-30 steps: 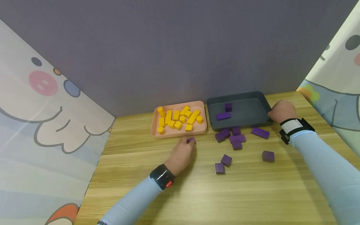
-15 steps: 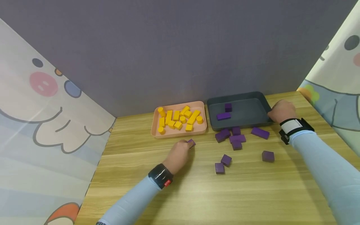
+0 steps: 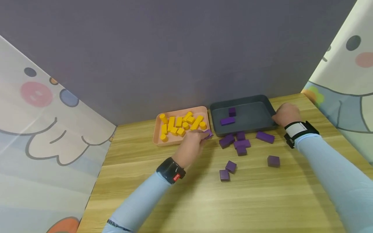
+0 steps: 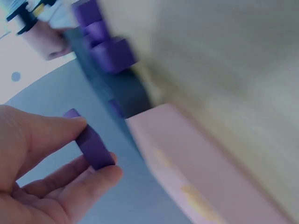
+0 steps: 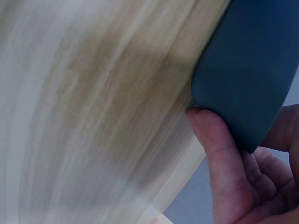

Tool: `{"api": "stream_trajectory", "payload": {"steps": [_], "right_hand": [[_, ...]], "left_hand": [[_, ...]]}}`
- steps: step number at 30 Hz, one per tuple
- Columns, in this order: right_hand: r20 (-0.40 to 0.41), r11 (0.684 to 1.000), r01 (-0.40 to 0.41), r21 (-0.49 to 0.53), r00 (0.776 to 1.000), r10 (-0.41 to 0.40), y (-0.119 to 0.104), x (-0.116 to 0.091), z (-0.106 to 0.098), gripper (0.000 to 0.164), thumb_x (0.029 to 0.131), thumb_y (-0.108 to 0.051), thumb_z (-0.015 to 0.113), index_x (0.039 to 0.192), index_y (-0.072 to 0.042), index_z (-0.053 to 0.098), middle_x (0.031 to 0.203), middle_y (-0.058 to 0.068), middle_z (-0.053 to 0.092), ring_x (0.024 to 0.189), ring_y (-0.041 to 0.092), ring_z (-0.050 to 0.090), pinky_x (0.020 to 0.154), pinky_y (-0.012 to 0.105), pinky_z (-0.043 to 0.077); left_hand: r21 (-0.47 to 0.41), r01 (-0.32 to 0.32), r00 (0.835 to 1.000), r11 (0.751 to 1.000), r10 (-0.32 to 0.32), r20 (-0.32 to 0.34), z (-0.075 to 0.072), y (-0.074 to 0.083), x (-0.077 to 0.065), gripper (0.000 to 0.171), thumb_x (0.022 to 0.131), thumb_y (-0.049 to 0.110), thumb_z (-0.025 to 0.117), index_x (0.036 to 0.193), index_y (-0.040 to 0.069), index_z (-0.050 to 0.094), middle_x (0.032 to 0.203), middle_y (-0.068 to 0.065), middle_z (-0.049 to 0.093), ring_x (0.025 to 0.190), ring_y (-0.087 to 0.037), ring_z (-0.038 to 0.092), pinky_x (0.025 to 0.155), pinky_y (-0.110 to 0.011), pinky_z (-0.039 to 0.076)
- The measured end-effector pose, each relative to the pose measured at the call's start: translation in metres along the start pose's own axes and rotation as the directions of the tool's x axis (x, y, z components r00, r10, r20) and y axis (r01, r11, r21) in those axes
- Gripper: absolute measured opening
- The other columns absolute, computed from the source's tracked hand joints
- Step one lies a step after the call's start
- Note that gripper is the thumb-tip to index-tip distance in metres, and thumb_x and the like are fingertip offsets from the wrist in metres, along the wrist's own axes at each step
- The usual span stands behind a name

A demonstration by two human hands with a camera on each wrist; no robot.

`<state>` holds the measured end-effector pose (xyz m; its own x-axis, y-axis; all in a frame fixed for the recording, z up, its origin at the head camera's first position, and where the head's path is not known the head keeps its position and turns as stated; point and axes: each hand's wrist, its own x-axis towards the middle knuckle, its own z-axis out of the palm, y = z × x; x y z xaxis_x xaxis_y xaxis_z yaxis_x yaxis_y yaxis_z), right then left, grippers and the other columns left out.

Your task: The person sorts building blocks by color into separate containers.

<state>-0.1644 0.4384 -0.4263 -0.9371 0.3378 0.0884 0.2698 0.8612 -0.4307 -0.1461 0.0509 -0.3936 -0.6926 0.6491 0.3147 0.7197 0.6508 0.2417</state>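
My left hand [image 3: 189,149] pinches a small purple block [image 4: 95,147] between thumb and fingertips. It holds the block raised over the right front corner of the peach tray [image 3: 171,141]. At the right end of the dark grey tray [image 3: 242,131], my right hand [image 3: 287,115] grips the corner; in the right wrist view its thumb and fingers [image 5: 218,154] lie on either side of the tray wall [image 5: 243,79]. Inside the dark tray lie a purple cube [image 3: 232,112] and a purple bar [image 3: 227,121].
Several yellow blocks [image 3: 171,124] fill the peach tray. In front of the dark tray lie several purple blocks [image 3: 242,143] and a bar [image 3: 265,137]. Nearer are two cubes [image 3: 224,175] and a lone cube [image 3: 273,161]. A grey wall [image 3: 163,64] rises behind both trays.
My left hand has lifted the purple block off the table and moved it up and right towards the dark tray. My right hand stays on that tray. The head view has shifted slightly.
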Motion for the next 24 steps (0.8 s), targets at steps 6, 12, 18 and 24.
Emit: {"api": "stream_trajectory", "payload": {"steps": [6,12,18,24], "right_hand": [[0.008,1.0,-0.01,-0.002,1.0,0.01,0.0,0.004,0.005,0.021,0.074,-0.012,0.066,0.058,0.002,0.067,0.054,0.011,0.063,0.057,0.031,0.057,0.047,0.036,0.04],[0.035,1.0,0.004,-0.008,0.999,-0.003,0.001,0.004,0.007,0.021,0.074,-0.012,0.065,0.059,0.002,0.068,0.056,0.012,0.065,0.06,0.034,0.059,0.05,0.039,0.042],[0.004,1.0,0.003,-0.006,1.0,-0.003,0.003,0.004,0.006,0.022,0.074,-0.013,0.066,0.056,0.001,0.067,0.054,0.011,0.063,0.059,0.033,0.058,0.048,0.037,0.041],[-0.006,1.0,0.004,0.005,1.0,-0.004,0.0,0.0,0.002,0.023,0.074,-0.013,0.067,0.055,0.0,0.067,0.051,0.006,0.061,0.056,0.029,0.055,0.046,0.034,0.037]], "left_hand": [[-0.082,-0.04,0.991,0.996,0.029,-0.131,0.002,0.016,0.057,0.03,0.092,0.015,0.068,0.121,0.009,0.07,0.118,-0.012,0.072,0.101,-0.018,0.072,0.077,-0.016,0.057],[-0.063,-0.045,0.994,0.997,0.038,-0.099,0.022,0.032,0.105,0.03,0.094,0.02,0.067,0.123,0.013,0.07,0.12,-0.007,0.072,0.107,-0.016,0.071,0.083,-0.017,0.056],[-0.042,0.02,0.996,0.999,-0.016,0.087,0.046,0.043,0.145,0.029,0.096,0.022,0.064,0.124,0.017,0.07,0.117,0.001,0.073,0.088,-0.006,0.07,0.069,-0.013,0.053],[-0.065,0.075,0.985,0.995,-0.064,0.162,0.07,0.049,0.162,0.021,0.094,0.023,0.066,0.113,0.017,0.076,0.111,0.003,0.075,0.093,-0.006,0.071,0.075,-0.012,0.055]]}}
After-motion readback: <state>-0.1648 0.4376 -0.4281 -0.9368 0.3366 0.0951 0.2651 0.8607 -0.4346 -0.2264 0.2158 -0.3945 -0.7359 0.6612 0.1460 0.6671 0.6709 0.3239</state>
